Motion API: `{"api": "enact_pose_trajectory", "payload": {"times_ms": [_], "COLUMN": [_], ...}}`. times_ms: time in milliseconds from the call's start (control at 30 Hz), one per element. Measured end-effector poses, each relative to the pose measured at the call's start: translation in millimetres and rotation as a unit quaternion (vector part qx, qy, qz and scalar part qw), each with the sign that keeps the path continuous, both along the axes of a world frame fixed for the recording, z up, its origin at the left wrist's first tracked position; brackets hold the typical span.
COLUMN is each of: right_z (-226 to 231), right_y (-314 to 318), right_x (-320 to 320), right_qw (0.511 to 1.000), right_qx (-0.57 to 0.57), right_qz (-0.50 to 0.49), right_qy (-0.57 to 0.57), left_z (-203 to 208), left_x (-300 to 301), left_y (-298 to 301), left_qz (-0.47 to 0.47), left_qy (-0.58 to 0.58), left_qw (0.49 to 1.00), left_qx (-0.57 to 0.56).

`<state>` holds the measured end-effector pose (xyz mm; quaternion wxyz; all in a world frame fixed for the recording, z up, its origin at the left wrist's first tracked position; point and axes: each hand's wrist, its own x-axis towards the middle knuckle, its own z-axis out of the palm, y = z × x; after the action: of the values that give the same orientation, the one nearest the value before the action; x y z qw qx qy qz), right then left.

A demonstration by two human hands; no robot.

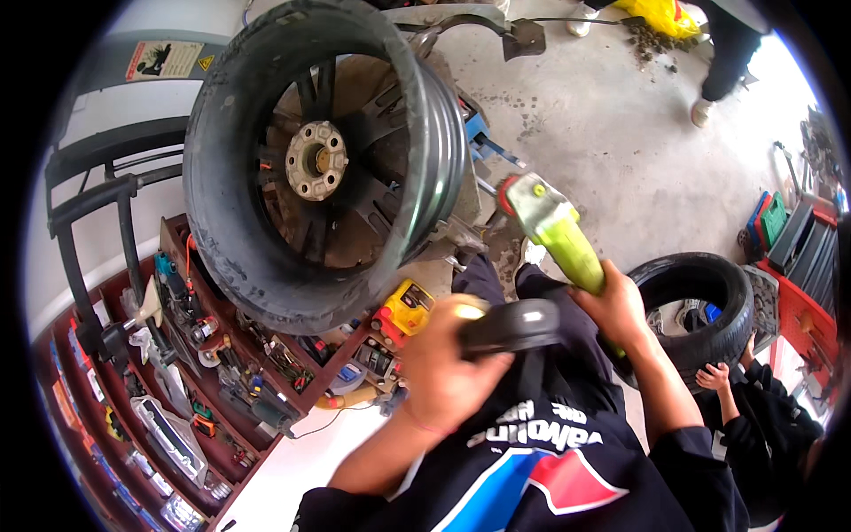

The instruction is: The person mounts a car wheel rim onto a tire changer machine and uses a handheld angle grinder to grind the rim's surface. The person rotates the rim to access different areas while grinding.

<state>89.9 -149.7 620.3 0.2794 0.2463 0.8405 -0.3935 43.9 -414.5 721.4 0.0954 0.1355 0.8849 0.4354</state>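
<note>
My right hand [616, 306] is closed round the lime-green body of an angle grinder [572, 248]. Its silver head and red disc point up and left, near the wheel rim. Closer to my body, my left hand [443, 363] grips a black rounded block [510, 328] that looks like a battery pack; motion blurs both. Hand and block are apart from the grinder. A large dark alloy wheel rim [434, 151] without a tire is up at the left, its hollow inner side and pale hub face [316, 161] showing.
At left, a maroon tool rack [266, 399] holds several hand and power tools beside a black tubular frame [115, 191]. A yellow-red case [403, 310] lies below the rim. Right, another person's hand [712, 377] is at a loose tire [687, 275]. Someone's leg [731, 66] shows farther off.
</note>
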Motion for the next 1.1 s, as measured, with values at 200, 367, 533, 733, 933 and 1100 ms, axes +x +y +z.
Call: {"api": "enact_pose_trajectory", "payload": {"times_ms": [200,367,533,733,933,1100], "right_z": [-2,-15,-20,-22,-22,-22], "right_y": [-11,-24,-42,-55,-59,-60], "right_x": [3,10,15,13,8,7], "right_qw": [0.998,0.999,1.0,0.997,0.991,0.986], "right_qx": [0.031,-0.013,-0.015,0.033,0.055,0.068], "right_qz": [-0.004,-0.027,-0.021,0.029,0.052,0.079], "right_qy": [-0.053,-0.026,0.011,0.06,0.109,0.129], "left_z": [-80,-109,-116,-116,-116,-115], "left_x": [15,20,26,2,-8,-9], "left_y": [32,21,24,7,8,3], "left_qz": [0.164,0.124,0.065,-0.022,-0.042,-0.037], "left_qy": [-0.259,-0.315,-0.14,-0.106,-0.076,-0.079], "left_qw": [0.9,0.886,0.96,0.977,0.985,0.986], "left_qx": [0.311,0.318,0.235,0.184,0.147,0.139]}}
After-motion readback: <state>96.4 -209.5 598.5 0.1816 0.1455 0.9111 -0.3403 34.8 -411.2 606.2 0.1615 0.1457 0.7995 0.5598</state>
